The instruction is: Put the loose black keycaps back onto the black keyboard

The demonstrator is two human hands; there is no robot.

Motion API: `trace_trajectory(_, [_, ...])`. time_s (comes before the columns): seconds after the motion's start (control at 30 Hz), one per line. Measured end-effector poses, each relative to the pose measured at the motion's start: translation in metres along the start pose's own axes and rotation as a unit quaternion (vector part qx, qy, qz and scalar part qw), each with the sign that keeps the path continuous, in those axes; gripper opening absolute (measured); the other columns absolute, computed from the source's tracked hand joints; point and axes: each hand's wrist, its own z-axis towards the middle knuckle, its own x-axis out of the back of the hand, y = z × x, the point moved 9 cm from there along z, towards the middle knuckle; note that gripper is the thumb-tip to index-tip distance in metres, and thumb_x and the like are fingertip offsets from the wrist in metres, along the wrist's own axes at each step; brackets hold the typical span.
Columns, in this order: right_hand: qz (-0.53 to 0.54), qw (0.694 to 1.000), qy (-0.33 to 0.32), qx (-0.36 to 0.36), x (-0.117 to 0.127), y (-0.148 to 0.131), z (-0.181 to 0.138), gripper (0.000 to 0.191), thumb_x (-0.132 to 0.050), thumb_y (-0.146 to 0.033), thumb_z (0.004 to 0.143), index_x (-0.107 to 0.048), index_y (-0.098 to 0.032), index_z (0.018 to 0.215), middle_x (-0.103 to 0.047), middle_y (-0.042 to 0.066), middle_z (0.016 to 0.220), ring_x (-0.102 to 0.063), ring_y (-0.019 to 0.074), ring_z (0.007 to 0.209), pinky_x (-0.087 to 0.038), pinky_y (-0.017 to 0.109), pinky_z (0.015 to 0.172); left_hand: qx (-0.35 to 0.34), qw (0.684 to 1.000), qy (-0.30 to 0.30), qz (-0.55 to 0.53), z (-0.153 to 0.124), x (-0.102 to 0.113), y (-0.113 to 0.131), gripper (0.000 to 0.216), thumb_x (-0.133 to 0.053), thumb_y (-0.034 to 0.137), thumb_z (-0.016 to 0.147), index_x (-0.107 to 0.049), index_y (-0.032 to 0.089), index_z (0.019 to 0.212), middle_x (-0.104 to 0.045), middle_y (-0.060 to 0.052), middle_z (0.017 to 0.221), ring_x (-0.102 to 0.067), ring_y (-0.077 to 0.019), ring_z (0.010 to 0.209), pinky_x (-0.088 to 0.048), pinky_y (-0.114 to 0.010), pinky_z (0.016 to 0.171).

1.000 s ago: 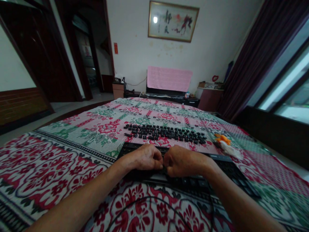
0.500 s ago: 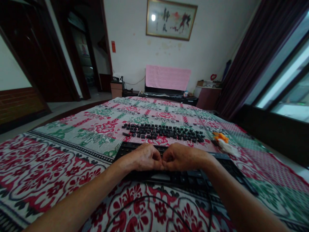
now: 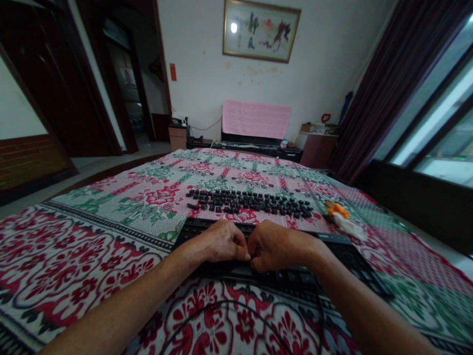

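Observation:
A black keyboard (image 3: pixel 360 264) lies across the near part of the bed, its upper left part bare of keycaps and some keys still seated along its lower edge. Both hands rest over its middle. My left hand (image 3: pixel 226 241) is closed, thumb and fingertips pinched low on the keyboard; what they hold, if anything, is hidden. Right beside it, my right hand (image 3: pixel 271 244) is curled with its fingers bent down onto the keys, and its fingertips are out of sight. Beyond the keyboard lie many loose black keycaps (image 3: pixel 251 202) in rough rows.
An orange item with a white cloth or tissue (image 3: pixel 349 227) sits right of the keycaps. The keyboard's black cable (image 3: pixel 221 301) loops over the patterned bedspread (image 3: pixel 92 276) in front. A low cabinet with a pink cloth (image 3: pixel 256 118) stands by the far wall.
My right hand has shifted slightly down, its fingers lower over the keys. My left hand stays nearly in place. The keycaps have not moved.

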Motion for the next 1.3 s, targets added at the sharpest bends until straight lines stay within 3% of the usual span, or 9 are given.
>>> trace_trajectory(0.37, [0.033,0.999,-0.004,-0.016,-0.001,0.009,0.002,0.025,-0.055,-0.033,0.061,-0.064,-0.02,0.08,-0.061,-0.002,0.067,-0.05,0.0084,0.053,-0.031,0.017,0.044,0.019,1.0,0.007,0.013,0.002,-0.001,-0.003,0.031,-0.053,0.043,0.059,-0.065,0.017,0.071,-0.053,0.003,0.054,-0.043,-0.0079,0.05,-0.028,-0.016,0.042])
trace_trajectory(0.57, [0.07,0.997,-0.023,-0.021,-0.002,0.012,0.005,0.022,-0.058,-0.032,0.058,-0.062,-0.017,0.074,-0.057,-0.003,0.06,-0.047,0.0075,0.051,-0.03,0.016,0.042,0.034,0.999,0.019,0.021,0.002,0.0,-0.005,0.038,-0.052,0.049,0.058,-0.066,0.016,0.07,-0.053,0.002,0.055,-0.041,-0.0075,0.049,-0.027,-0.017,0.042])
trace_trajectory(0.77, [0.169,0.984,-0.059,-0.022,-0.011,0.017,0.006,0.022,-0.049,-0.033,0.066,-0.059,-0.014,0.069,-0.053,-0.001,0.056,-0.049,0.0074,0.05,-0.035,0.016,0.045,0.025,0.999,0.025,0.036,0.002,0.002,-0.002,0.038,-0.052,0.049,0.058,-0.066,0.015,0.069,-0.051,0.002,0.053,-0.039,-0.0071,0.049,-0.025,-0.017,0.042])
trace_trajectory(1.03, [0.158,0.986,-0.049,-0.031,-0.013,0.018,0.011,0.018,-0.05,-0.029,0.065,-0.06,-0.013,0.069,-0.054,-0.001,0.055,-0.047,0.0069,0.048,-0.036,0.016,0.044,0.037,0.994,0.047,0.087,-0.001,0.007,0.005,0.034,-0.049,0.044,0.061,-0.064,0.014,0.063,-0.045,0.003,0.048,-0.039,-0.0065,0.047,-0.022,-0.017,0.04])
trace_trajectory(1.2, [0.255,0.962,-0.094,-0.014,-0.016,0.017,0.007,0.018,-0.048,-0.028,0.068,-0.057,-0.012,0.073,-0.051,-0.001,0.058,-0.048,0.007,0.052,-0.04,0.017,0.048,0.014,1.0,-0.01,-0.015,-0.001,0.006,0.004,0.031,-0.051,0.039,0.06,-0.064,0.013,0.072,-0.053,0.002,0.057,-0.041,-0.0067,0.05,-0.029,-0.016,0.044])
trace_trajectory(1.3, [0.235,0.97,-0.067,-0.009,-0.007,0.025,0.005,0.021,-0.044,-0.029,0.072,-0.057,-0.012,0.074,-0.052,-0.001,0.058,-0.049,0.0076,0.052,-0.04,0.018,0.049,0.015,0.999,-0.007,-0.052,-0.004,0.023,-0.001,0.03,-0.05,0.034,0.06,-0.065,0.013,0.076,-0.058,0.001,0.061,-0.046,-0.0082,0.054,-0.033,-0.017,0.048])
